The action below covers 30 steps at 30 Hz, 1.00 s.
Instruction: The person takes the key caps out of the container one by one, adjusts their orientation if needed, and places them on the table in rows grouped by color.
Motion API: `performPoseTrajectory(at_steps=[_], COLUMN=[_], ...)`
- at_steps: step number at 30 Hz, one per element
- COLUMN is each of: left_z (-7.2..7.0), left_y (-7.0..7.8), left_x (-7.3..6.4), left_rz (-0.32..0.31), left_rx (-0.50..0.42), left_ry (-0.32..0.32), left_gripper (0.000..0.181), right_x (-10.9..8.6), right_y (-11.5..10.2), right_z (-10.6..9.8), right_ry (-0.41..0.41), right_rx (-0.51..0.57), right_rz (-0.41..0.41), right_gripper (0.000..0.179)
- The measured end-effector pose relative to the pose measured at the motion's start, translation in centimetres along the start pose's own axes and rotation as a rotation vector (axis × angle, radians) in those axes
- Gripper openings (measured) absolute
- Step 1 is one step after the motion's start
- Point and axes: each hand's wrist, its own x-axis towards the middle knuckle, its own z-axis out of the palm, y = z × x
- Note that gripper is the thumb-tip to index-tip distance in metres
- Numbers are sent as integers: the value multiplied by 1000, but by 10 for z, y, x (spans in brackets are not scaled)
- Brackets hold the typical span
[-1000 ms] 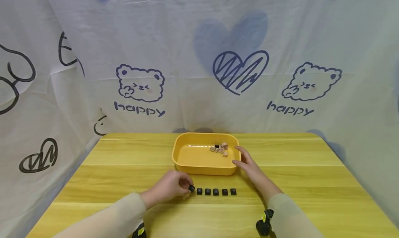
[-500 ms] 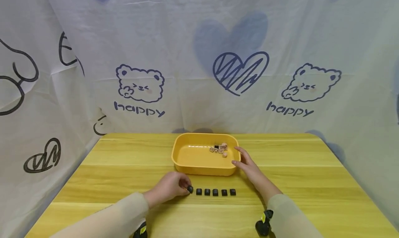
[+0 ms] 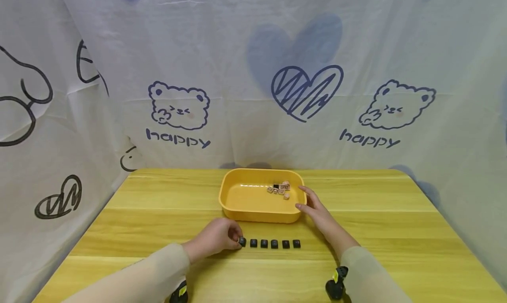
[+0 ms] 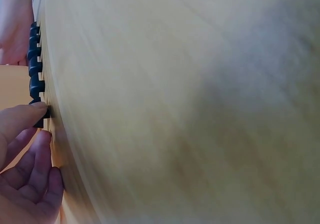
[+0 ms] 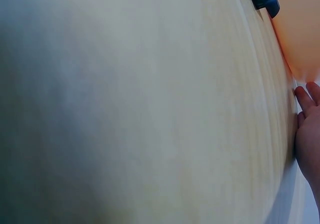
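Note:
My left hand pinches a small black keycap between thumb and fingertips, at the left end of a straight row of black keycaps. In the left wrist view, the thumb lies over that keycap, close against the wood, and the other fingers are bent beside it. My right hand rests at the right end of a yellow tray, thumb and index fingertips at its rim. The right wrist view shows its fingers extended against the tray's wall.
Several beige keycaps and a black piece lie at the right inside the tray. The wooden table extends to both sides. A printed white cloth hangs behind it and at the sides.
The left-hand keycap has shifted slightly left and gone from tilted to level, in line with the row. The right hand and the tray have stayed put.

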Motion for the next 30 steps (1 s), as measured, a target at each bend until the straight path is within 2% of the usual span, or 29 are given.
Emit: performPoseTrajectory(at_steps=[9, 12, 16, 21, 26, 30], left_z=[1, -2, -12, -27, -39, -45], left_y=[-1, 2, 14, 33, 46, 54], left_x=[1, 1, 5, 20, 39, 61], left_rz=[14, 24, 78, 138, 123, 109], left_rx=[-3, -6, -2, 52, 71, 61], left_ry=[16, 51, 113, 175, 188, 185], left_gripper=[20, 20, 20, 18, 15, 13], right_x=[0, -1, -1, 1, 1, 1], right_y=[0, -1, 0, 3, 3, 3], right_z=[-1, -1, -1, -1, -1, 0], right_ry=[-3, -6, -4, 6, 9, 6], right_rx=[-7, -1, -5, -9, -12, -8], right_rz=[-6, -12, -7, 3, -5, -5], right_gripper=[63, 63, 63, 62, 63, 63])
